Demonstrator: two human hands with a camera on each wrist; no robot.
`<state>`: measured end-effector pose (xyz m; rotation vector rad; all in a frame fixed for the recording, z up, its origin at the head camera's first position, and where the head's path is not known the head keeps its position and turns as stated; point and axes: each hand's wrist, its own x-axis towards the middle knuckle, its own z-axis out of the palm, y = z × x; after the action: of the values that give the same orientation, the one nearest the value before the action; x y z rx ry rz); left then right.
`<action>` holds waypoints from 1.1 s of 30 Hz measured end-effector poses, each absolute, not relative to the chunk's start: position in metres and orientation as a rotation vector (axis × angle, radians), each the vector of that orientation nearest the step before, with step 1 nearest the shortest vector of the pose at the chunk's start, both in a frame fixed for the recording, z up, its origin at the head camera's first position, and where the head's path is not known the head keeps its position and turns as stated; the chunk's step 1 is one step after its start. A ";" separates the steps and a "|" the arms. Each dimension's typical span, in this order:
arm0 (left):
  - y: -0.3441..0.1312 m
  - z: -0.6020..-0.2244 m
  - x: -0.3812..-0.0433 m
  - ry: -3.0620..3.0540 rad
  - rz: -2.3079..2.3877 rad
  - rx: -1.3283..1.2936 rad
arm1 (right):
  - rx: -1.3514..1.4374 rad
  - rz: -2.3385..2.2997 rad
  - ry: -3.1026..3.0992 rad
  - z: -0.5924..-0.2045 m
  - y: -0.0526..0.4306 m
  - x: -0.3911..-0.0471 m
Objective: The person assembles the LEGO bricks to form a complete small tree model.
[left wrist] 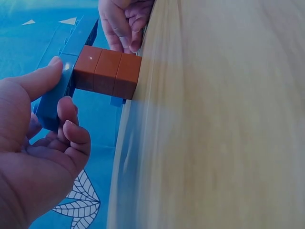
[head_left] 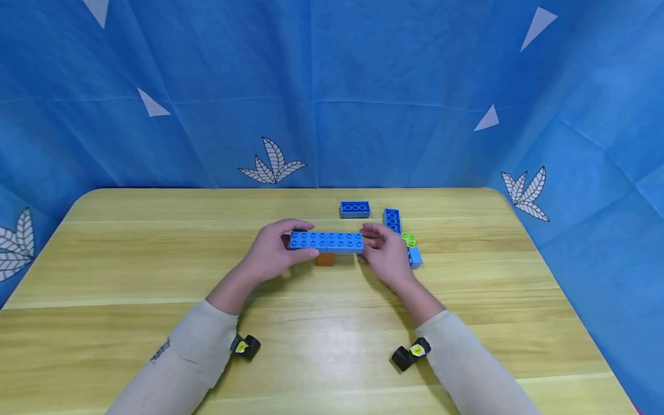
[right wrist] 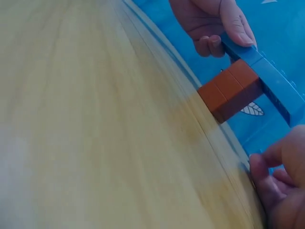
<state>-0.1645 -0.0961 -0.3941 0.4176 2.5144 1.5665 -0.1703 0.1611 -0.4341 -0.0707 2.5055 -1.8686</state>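
A T-shaped build of toy building bricks stands on the table: a column of three orange-brown bricks [left wrist: 107, 70] with two blue bricks [head_left: 327, 242] end to end across its top. My left hand [head_left: 273, 249] pinches the left blue brick, thumb along its near side and fingers on the far side. Beside the right end of the blue bar is my right hand [head_left: 386, 252], its fingers loosely bent. In the right wrist view, the right hand [right wrist: 281, 179] is low by the table, apart from the bar, with nothing visible in its fingers.
Behind the build, a loose blue brick [head_left: 355, 210] lies studs down. Another blue brick [head_left: 392, 219], a lime green brick [head_left: 409, 239] and a lighter blue brick [head_left: 415, 257] lie close together by the right hand. A blue cloth [head_left: 332, 144] hangs behind the wooden table [head_left: 155, 248].
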 end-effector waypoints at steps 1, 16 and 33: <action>-0.097 -0.394 -0.164 2.517 1.566 0.415 | -0.036 -1.898 2.491 -0.434 0.160 -0.172; -0.103 -0.391 -0.163 2.528 1.569 0.360 | 0.008 -1.491 2.991 -0.440 0.152 -0.205; -0.103 -0.391 -0.162 2.529 1.553 0.336 | -0.189 -1.191 3.112 -0.438 0.149 -0.216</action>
<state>-0.1623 -0.1027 -0.3913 0.3364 2.5294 1.5533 -0.2159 0.1493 -0.4381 -0.1885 3.1121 -1.1909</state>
